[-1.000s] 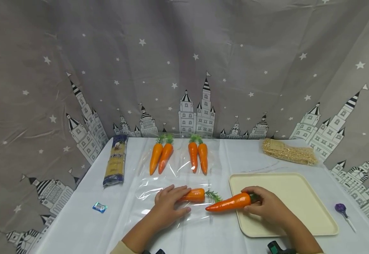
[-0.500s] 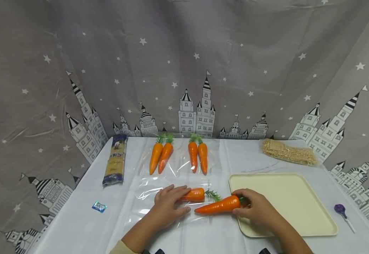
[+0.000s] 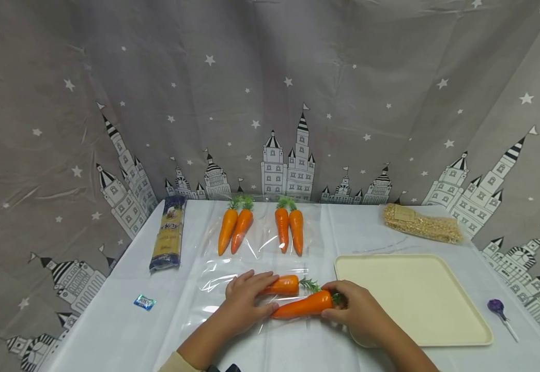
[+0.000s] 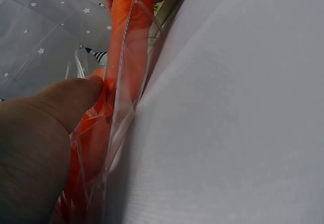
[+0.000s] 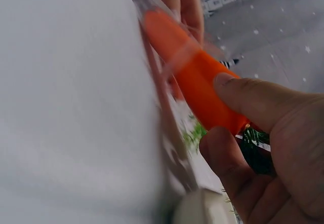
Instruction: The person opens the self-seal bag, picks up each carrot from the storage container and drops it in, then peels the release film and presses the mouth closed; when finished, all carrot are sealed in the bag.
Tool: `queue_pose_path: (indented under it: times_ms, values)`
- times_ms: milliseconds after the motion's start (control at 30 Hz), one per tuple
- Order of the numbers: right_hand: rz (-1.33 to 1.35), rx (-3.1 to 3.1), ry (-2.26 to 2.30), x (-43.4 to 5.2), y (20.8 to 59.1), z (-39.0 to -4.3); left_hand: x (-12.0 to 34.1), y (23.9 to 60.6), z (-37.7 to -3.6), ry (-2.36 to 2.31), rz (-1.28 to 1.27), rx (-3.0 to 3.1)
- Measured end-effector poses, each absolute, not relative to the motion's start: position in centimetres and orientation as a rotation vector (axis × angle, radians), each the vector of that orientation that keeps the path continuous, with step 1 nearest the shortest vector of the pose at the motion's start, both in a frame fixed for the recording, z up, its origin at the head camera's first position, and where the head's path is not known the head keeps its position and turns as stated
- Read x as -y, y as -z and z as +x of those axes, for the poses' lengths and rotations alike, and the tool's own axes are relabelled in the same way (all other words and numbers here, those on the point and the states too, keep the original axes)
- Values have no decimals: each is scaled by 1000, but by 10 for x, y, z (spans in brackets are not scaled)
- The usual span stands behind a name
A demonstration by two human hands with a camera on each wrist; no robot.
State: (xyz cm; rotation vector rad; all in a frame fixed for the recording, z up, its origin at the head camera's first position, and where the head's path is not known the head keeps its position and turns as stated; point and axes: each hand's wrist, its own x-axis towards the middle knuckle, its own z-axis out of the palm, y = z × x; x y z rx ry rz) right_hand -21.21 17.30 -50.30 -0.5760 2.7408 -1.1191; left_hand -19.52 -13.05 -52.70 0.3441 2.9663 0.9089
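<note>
In the head view my left hand [image 3: 245, 298] rests over one orange carrot [image 3: 284, 285], its thumb stretched along the near side. That carrot lies on or in a clear plastic bag [image 3: 210, 283], its green top pointing right. My right hand [image 3: 357, 310] grips a second carrot [image 3: 303, 306] by its thick end, thumb and fingers on opposite sides. The second carrot's tip points left, close to my left thumb. In the left wrist view clear plastic covers much of this carrot [image 4: 132, 41]. My left fingers are hidden in that view.
Behind lie two pairs of carrots [image 3: 235, 228] in clear plastic. A yellow-blue packet [image 3: 167, 235] and a small blue wrapper [image 3: 144, 302] lie left. On the right are a cream tray [image 3: 409, 297], a bag of grain-like pieces [image 3: 422, 224] and a purple lollipop [image 3: 496, 306].
My right hand has moved left from over the tray, bringing its carrot alongside the other one and into the plastic. My left hand has stayed in place.
</note>
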Motion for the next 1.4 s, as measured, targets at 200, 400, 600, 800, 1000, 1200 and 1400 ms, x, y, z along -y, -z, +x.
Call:
queue_pose_path:
  times_ms: [200, 400, 600, 800, 1000, 1200, 1400]
  values:
    - [-560, -2716, 1134, -159, 504, -208, 131, 526, -195, -925, 368, -2972]
    - [-543, -2819, 1090, -149, 506, -206, 133, 528, -195, -958, 376, -2970]
    - [-522, -2868, 1082, -142, 506, -205, 134, 529, -196, -987, 383, -2958]
    - [-564, -2883, 1096, -138, 505, -202, 134, 527, -196, -988, 383, -2947]
    - [-596, -2845, 1118, -135, 506, -199, 133, 526, -194, -1004, 391, -2940]
    - [-605, -2741, 1233, -132, 508, -199, 133, 526, -194, -1016, 387, -2928]
    - [-577, -2653, 1311, -130, 509, -198, 132, 525, -195, -1024, 379, -2921]
